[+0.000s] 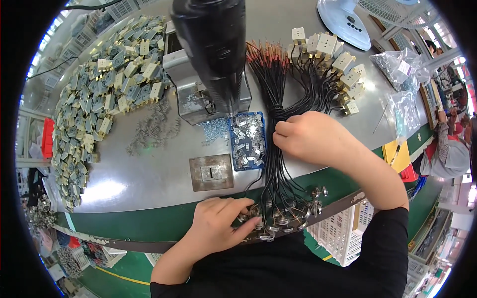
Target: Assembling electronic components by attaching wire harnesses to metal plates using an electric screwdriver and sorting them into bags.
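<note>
A long bundle of black wires [273,164] lies across the bench in front of me, with reddish, bared tips at its far end. Round silvery metal parts [283,220] hang in a cluster from the near ends, at the bench's front edge. My left hand [214,224] is at the left of this cluster, thumb and forefinger closed around one of the round metal parts. Curled into a fist, my right hand [308,140] rests on the right side of the bundle with its fingers on the wires; its fingertips are partly hidden.
A blue tray [233,149] of small metal plates sits left of the wires, beside a steel block [211,173] and loose screws [214,130]. A black-columned machine [211,54] stands behind. Grey-and-cream housings [109,89] pile up left; white sockets [343,62] lie right, near a fan [343,22].
</note>
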Demonstrator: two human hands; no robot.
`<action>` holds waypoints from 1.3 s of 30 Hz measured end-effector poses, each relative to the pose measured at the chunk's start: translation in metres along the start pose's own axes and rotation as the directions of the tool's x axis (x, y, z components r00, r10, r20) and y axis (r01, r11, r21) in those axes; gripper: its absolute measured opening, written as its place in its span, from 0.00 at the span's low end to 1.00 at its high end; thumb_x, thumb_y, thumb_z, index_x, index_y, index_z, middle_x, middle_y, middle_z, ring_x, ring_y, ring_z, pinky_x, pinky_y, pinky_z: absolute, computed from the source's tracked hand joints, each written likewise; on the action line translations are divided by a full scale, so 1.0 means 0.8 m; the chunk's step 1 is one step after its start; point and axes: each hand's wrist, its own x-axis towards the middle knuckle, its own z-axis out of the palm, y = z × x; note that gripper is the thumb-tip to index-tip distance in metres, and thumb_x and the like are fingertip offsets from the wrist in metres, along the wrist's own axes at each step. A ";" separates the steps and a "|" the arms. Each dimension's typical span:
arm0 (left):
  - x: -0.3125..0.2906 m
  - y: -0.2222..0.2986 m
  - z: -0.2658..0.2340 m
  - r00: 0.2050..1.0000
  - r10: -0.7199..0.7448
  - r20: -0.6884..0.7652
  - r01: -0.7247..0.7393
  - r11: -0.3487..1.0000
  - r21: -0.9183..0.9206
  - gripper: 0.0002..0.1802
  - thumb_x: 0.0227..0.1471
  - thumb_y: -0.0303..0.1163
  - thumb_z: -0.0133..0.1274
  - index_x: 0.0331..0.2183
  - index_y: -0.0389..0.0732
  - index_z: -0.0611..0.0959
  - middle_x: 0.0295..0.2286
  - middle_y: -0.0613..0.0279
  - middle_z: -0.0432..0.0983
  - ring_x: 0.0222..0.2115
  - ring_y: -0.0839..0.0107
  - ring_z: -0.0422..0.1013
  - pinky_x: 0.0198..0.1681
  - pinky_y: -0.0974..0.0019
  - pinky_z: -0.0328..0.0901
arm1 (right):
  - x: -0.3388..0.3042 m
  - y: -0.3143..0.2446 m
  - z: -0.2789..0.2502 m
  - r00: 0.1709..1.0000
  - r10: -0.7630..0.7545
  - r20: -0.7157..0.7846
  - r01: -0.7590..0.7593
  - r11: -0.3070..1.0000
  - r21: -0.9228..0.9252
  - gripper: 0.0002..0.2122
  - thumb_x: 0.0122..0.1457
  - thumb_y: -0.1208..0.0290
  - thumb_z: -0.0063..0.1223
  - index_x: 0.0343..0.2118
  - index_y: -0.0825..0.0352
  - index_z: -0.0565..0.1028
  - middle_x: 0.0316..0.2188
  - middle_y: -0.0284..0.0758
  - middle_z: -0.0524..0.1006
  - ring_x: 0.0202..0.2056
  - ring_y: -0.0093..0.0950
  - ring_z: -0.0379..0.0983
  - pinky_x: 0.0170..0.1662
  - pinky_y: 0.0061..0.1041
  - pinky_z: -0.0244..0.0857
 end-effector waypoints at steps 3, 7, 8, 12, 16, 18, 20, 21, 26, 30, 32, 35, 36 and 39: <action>-0.001 0.000 -0.003 1.000 -0.012 -0.021 0.012 1.000 0.005 0.16 0.49 0.35 0.71 0.38 0.42 0.85 0.22 0.69 0.80 0.20 0.66 0.76 0.26 0.64 0.67 | 0.003 0.009 -0.006 0.989 -0.131 0.069 0.136 0.987 -0.080 0.05 0.51 0.71 0.56 0.29 0.65 0.77 0.27 0.31 0.72 0.32 0.30 0.79 0.32 0.30 0.76; -0.002 0.000 -0.003 0.998 -0.047 -0.032 0.046 0.998 -0.031 0.15 0.49 0.35 0.71 0.38 0.42 0.84 0.22 0.69 0.79 0.21 0.66 0.76 0.26 0.64 0.68 | 0.013 0.019 -0.008 0.975 -0.209 0.079 0.211 0.977 -0.019 0.04 0.52 0.70 0.56 0.27 0.65 0.77 0.30 0.31 0.73 0.34 0.30 0.79 0.33 0.31 0.77; -0.002 0.000 -0.003 0.998 -0.046 -0.032 0.045 0.998 -0.033 0.15 0.49 0.35 0.71 0.38 0.42 0.84 0.22 0.69 0.79 0.21 0.66 0.76 0.26 0.64 0.68 | 0.017 0.019 -0.011 0.974 -0.202 0.100 0.199 0.979 0.036 0.04 0.52 0.71 0.56 0.27 0.65 0.77 0.32 0.31 0.73 0.34 0.30 0.79 0.34 0.32 0.77; 0.000 0.002 -0.003 0.999 -0.049 -0.009 0.049 0.998 -0.034 0.15 0.49 0.34 0.71 0.38 0.42 0.84 0.22 0.69 0.79 0.21 0.66 0.77 0.26 0.64 0.68 | 0.032 0.018 -0.017 0.972 -0.223 0.072 0.217 0.973 0.080 0.05 0.49 0.71 0.59 0.27 0.65 0.77 0.33 0.31 0.74 0.36 0.33 0.79 0.35 0.35 0.77; -0.002 -0.004 0.001 0.998 0.002 -0.058 -0.005 0.999 -0.049 0.18 0.45 0.29 0.71 0.40 0.41 0.85 0.24 0.69 0.80 0.15 0.72 0.68 0.22 0.67 0.64 | 0.034 0.019 -0.023 0.968 -0.249 0.026 0.238 0.946 0.222 0.08 0.45 0.71 0.63 0.28 0.65 0.76 0.33 0.32 0.74 0.37 0.36 0.78 0.36 0.39 0.77; -0.002 -0.002 -0.002 0.999 -0.027 -0.023 0.026 0.999 -0.046 0.17 0.47 0.31 0.71 0.40 0.41 0.84 0.25 0.68 0.80 0.19 0.68 0.73 0.25 0.65 0.67 | 0.026 0.014 -0.022 0.967 -0.256 0.000 0.246 0.930 0.274 0.08 0.44 0.71 0.63 0.27 0.65 0.76 0.32 0.33 0.73 0.36 0.37 0.77 0.36 0.39 0.76; -0.002 0.000 -0.004 0.998 -0.057 0.012 0.057 0.998 -0.041 0.15 0.49 0.34 0.70 0.39 0.42 0.84 0.25 0.67 0.80 0.23 0.65 0.78 0.28 0.64 0.69 | 0.016 0.006 -0.017 0.965 -0.264 0.004 0.244 0.898 0.367 0.08 0.45 0.70 0.63 0.27 0.65 0.75 0.29 0.34 0.72 0.35 0.38 0.76 0.34 0.39 0.74; -0.001 0.001 -0.004 0.999 -0.048 0.009 0.048 0.998 -0.035 0.17 0.49 0.34 0.70 0.40 0.42 0.84 0.28 0.65 0.81 0.25 0.65 0.78 0.28 0.63 0.70 | 0.011 0.001 -0.017 0.964 -0.266 0.007 0.245 0.897 0.369 0.08 0.45 0.70 0.63 0.27 0.65 0.75 0.29 0.34 0.72 0.35 0.38 0.76 0.34 0.39 0.74; 0.006 0.010 0.000 0.999 -0.030 -0.041 0.027 0.998 -0.061 0.19 0.49 0.35 0.70 0.43 0.41 0.85 0.36 0.62 0.81 0.29 0.64 0.79 0.30 0.63 0.71 | -0.007 -0.017 -0.039 0.968 -0.247 0.039 0.183 0.808 0.560 0.09 0.41 0.68 0.64 0.21 0.65 0.74 0.27 0.34 0.72 0.32 0.38 0.73 0.31 0.39 0.70; 0.009 0.021 0.003 0.986 0.135 -0.101 -0.136 0.991 -0.008 0.18 0.47 0.35 0.70 0.41 0.42 0.86 0.36 0.64 0.81 0.31 0.63 0.79 0.32 0.64 0.72 | -0.015 -0.036 -0.071 0.957 -0.266 0.118 0.129 0.752 0.646 0.12 0.38 0.66 0.67 0.19 0.66 0.74 0.24 0.34 0.71 0.32 0.39 0.72 0.31 0.39 0.68; 0.012 0.030 0.001 0.980 0.193 -0.038 -0.195 0.979 -0.054 0.22 0.46 0.35 0.71 0.45 0.41 0.86 0.37 0.61 0.81 0.34 0.61 0.80 0.37 0.63 0.74 | -0.018 -0.035 -0.077 0.954 -0.268 0.132 0.121 0.752 0.648 0.12 0.39 0.66 0.68 0.20 0.66 0.74 0.24 0.33 0.71 0.32 0.39 0.71 0.32 0.38 0.67; 0.022 0.044 0.013 0.977 0.202 -0.068 -0.212 0.887 -0.410 0.35 0.49 0.37 0.72 0.56 0.36 0.79 0.41 0.56 0.82 0.37 0.58 0.81 0.40 0.61 0.75 | -0.019 -0.020 -0.066 0.957 -0.291 0.015 0.182 0.637 0.749 0.15 0.42 0.64 0.73 0.21 0.65 0.75 0.24 0.32 0.73 0.32 0.38 0.71 0.35 0.36 0.65; 0.019 0.050 0.012 0.990 0.143 0.018 -0.105 0.804 -0.585 0.46 0.51 0.35 0.72 0.65 0.33 0.67 0.45 0.51 0.83 0.41 0.59 0.81 0.44 0.59 0.76 | -0.016 -0.019 -0.058 0.974 -0.210 -0.079 0.190 0.584 0.789 0.15 0.44 0.63 0.74 0.23 0.64 0.76 0.25 0.32 0.75 0.33 0.37 0.72 0.35 0.36 0.64; 0.004 0.058 0.014 0.984 0.149 -0.100 -0.168 0.560 -0.812 0.48 0.53 0.31 0.71 0.66 0.29 0.61 0.46 0.42 0.81 0.43 0.60 0.81 0.48 0.58 0.75 | -0.003 -0.033 -0.063 0.982 -0.070 -0.176 0.184 0.562 0.807 0.15 0.48 0.60 0.76 0.27 0.63 0.79 0.26 0.31 0.78 0.34 0.36 0.72 0.37 0.37 0.64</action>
